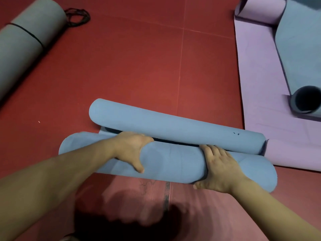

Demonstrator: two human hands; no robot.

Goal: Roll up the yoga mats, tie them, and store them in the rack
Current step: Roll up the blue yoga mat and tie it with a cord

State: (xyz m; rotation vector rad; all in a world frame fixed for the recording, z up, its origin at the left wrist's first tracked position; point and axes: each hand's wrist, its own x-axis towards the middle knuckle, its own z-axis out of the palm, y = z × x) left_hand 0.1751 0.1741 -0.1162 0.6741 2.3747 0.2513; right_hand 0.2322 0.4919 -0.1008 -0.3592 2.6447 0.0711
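1. The red floor (139, 66) carries everything. No rack is in view.
2. A lilac mat (257, 84) lies flat along the floor's right side, not yet rolled.
3. The blue mat (170, 162) lies across the middle of the floor, nearest us. It shows as a thick near roll under our hands and a loose far curl (173, 126) touching it. We judge the curl to be the mat's own springy end, so the rolling is nearly done.
4. A grey roll (26, 40) at the floor's far left is already tied with a black band (29, 33).
5. A slate mat (298, 49) rests on the lilac one, with its near end curled.
6. Our left hand (130, 150) and right hand (220, 167) sit apart on the near roll. Their fingers wrap over its top and their thumbs lie on its near side, clamping it so it cannot unwind.
7. Spare black cords (78, 16) lie beside the grey roll, probably for tying.
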